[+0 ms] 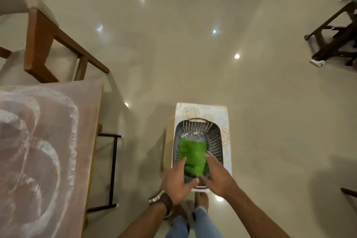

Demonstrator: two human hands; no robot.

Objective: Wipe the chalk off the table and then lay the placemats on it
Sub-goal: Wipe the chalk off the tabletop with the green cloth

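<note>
Head view: a folded green cloth (193, 157) lies in a dark perforated basket (217, 141) set on a patterned stool (201, 110) standing on the floor. The left hand (178, 180) and right hand (217, 174) reach into the basket with fingers spread, touching the cloth's edges without gripping. Well to the left, the bench (44, 150) carries white chalk swirls (48, 160). A wooden chair (40, 44) stands beyond the bench.

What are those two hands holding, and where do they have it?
Nothing is clearly gripped yet. The left hand and right hand, fingers extended, flank the near end of the green cloth in the basket.
</note>
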